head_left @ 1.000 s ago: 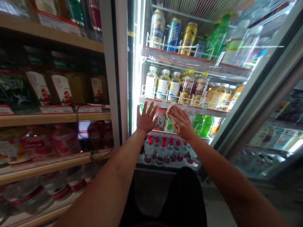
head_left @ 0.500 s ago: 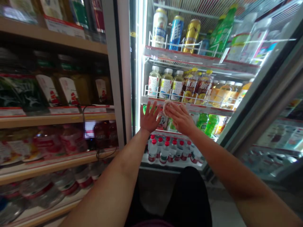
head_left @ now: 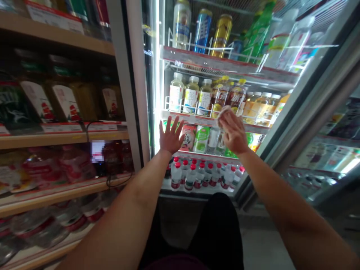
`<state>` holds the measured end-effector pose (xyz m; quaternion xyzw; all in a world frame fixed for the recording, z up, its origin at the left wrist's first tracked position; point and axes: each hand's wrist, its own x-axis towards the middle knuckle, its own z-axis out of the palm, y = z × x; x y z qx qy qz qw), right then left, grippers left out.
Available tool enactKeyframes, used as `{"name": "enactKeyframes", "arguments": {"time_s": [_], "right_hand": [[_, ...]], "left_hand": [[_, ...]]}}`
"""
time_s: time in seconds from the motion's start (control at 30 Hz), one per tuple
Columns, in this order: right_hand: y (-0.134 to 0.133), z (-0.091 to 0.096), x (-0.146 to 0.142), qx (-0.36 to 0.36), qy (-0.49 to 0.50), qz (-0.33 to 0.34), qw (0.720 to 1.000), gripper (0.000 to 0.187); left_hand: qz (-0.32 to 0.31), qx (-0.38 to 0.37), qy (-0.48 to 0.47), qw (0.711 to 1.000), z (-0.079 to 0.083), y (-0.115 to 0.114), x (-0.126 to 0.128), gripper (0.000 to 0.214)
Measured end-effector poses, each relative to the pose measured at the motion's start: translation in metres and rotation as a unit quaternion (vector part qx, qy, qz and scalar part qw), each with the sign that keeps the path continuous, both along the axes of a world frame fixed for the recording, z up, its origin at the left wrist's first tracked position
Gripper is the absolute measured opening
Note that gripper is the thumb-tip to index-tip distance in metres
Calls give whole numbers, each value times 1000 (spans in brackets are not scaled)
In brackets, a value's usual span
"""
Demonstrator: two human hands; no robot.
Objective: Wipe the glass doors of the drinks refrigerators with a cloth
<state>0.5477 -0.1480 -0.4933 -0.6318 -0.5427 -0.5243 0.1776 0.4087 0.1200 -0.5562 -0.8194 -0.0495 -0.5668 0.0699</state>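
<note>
My right hand [head_left: 234, 134] presses a crumpled pale pinkish cloth [head_left: 225, 114] in front of the drinks fridge, level with the shelf strip under the tea bottles. Its fingers are bent over the cloth. My left hand [head_left: 170, 139] is raised with its fingers spread, near the left side of the fridge front, and holds nothing. It appears to lie flat on the glass, though the contact itself is hard to make out. Behind the hands stand bottled teas [head_left: 191, 95] and, lower down, a green-labelled bottle [head_left: 201, 138].
At left, wooden shelves [head_left: 62, 140] hold several bottles, with a dangling cable [head_left: 119, 180] and a small lit device. Red-capped water bottles [head_left: 191, 176] line the fridge bottom. A metal door frame [head_left: 306, 123] slants along the right. My knee [head_left: 219, 221] is close below.
My right hand has slid the cloth to the right, away from my left hand. The left hand stays spread in nearly the same place. The view has shifted slightly.
</note>
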Motion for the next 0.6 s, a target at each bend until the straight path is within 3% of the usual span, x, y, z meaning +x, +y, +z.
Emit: {"name": "enactKeyframes", "arguments": {"time_s": [0.07, 0.1, 0.23, 0.3, 0.4, 0.47, 0.53, 0.6], "right_hand": [[-6, -4, 6, 93, 13, -6, 996, 64], [-9, -9, 8, 102, 13, -5, 995, 64], [-28, -23, 12, -71, -6, 4, 997, 60], [-41, -19, 20, -96, -2, -4, 995, 58], [-56, -11, 36, 47, 24, -30, 998, 64], [-62, -17, 43, 136, 30, -35, 990, 67], [-67, -33, 44, 151, 30, -36, 987, 68], [-72, -50, 42, 97, 30, -35, 994, 67]], "left_hand": [[4, -7, 5, 1000, 0, 0, 0, 58], [6, -8, 5, 1000, 0, -1, 0, 58], [8, -9, 5, 1000, 1, -1, 0, 58], [4, -15, 5, 1000, 1, -1, 0, 58], [3, -23, 10, 1000, 1, 0, 0, 59], [4, -25, 15, 1000, 1, 1, 1, 60], [2, -25, 14, 1000, 1, 1, 1, 61], [2, -23, 10, 1000, 1, 1, 1, 60]]}}
